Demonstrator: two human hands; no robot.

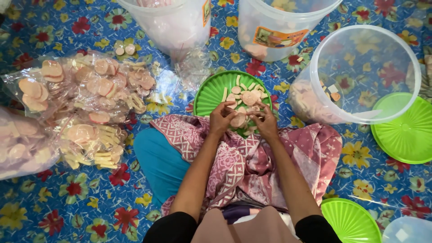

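Note:
Both hands meet over a green ribbed lid (210,94) resting on my lap, which holds pale pink round crackers and some stick-shaped ones. My left hand (221,117) and my right hand (265,120) together pinch a round pink cracker (238,119) between their fingertips at the lid's near edge. More round crackers (249,97) lie in the lid just beyond the fingers. A pink patterned cloth (245,157) covers my lap.
Clear bags of pink crackers and yellow sticks (85,108) lie piled at the left on the blue flowered mat (67,202). Two clear buckets (173,24) stand at the top; a third (360,74) lies tilted at the right. Green lids (407,130) lie at right and lower right.

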